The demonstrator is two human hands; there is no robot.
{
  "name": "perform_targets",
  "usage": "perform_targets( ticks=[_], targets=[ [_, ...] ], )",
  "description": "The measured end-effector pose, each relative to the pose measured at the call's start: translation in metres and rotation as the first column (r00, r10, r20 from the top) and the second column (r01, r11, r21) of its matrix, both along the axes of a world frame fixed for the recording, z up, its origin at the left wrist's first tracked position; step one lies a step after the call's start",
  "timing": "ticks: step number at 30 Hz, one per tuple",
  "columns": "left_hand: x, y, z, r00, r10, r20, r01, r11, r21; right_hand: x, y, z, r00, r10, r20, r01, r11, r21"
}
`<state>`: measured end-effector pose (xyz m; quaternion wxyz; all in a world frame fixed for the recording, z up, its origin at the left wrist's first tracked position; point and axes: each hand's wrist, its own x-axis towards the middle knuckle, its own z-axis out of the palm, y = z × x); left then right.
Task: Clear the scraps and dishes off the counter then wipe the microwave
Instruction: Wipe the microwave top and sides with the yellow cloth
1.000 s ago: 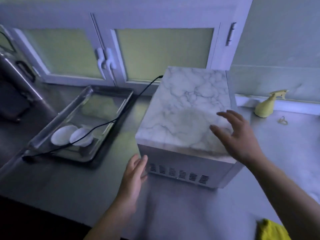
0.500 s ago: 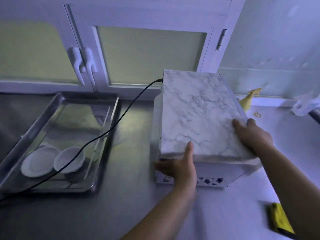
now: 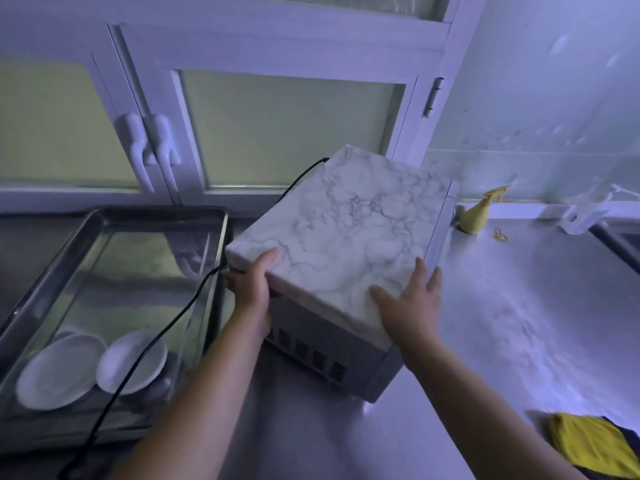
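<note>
Left hand (image 3: 251, 289), centre frame: gripping corner of microwave (image 3: 339, 237), thumb on top. Right hand (image 3: 412, 306): flat, spread, on marbled top. Advice: pivot slowly, keep cord (image 3: 156, 341) slack.

A: What covers the top of the microwave (image 3: 346, 237)?
B: A marble-pattern skin, white with grey veins, smooth with a soft sheen. The vented side below looks like pale painted metal.
A: And the tray (image 3: 104, 216) on the left?
B: Bare metal, polished enough to mirror the cabinet doors (image 3: 287, 133), which have white frames and frosted panes. The plates (image 3: 59, 370) in it are white and glossy, seemingly ceramic.
A: The desk (image 3: 519, 306)?
B: Brushed steel-like sheet, dull sheen, smudged on the right.
A: The rest?
B: Yellow cloth (image 3: 588, 445), soft and matt; yellow plastic spray bottle (image 3: 476, 216); black matt cable (image 3: 156, 341).
</note>
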<state>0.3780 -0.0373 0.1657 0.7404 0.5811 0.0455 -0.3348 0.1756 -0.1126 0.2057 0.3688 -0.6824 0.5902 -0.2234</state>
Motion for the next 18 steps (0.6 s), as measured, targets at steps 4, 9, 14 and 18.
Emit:
perform_targets(
  ticks=[4,9,14,18],
  targets=[
    [-0.04,0.002,0.003,0.974,0.153,0.168,-0.165,0.984,0.06,-0.002,-0.06,0.011,0.999,0.026,-0.032,-0.03,0.994,-0.109],
    [-0.141,-0.017,0.005,0.914,0.091,0.396,-0.177,0.967,0.185,0.013,-0.212,0.034,0.969,-0.002,-0.246,-0.059,0.969,-0.241],
    [-0.162,-0.025,-0.005,0.919,0.057,0.391,-0.133,0.977,0.169,0.028,-0.315,0.028,0.878,0.12,-0.463,-0.23,0.954,-0.19],
    [-0.159,-0.027,-0.004,0.902,0.119,0.415,-0.142,0.989,0.027,0.04,-0.362,0.014,0.816,0.18,-0.549,-0.338,0.92,-0.2]
  ],
)
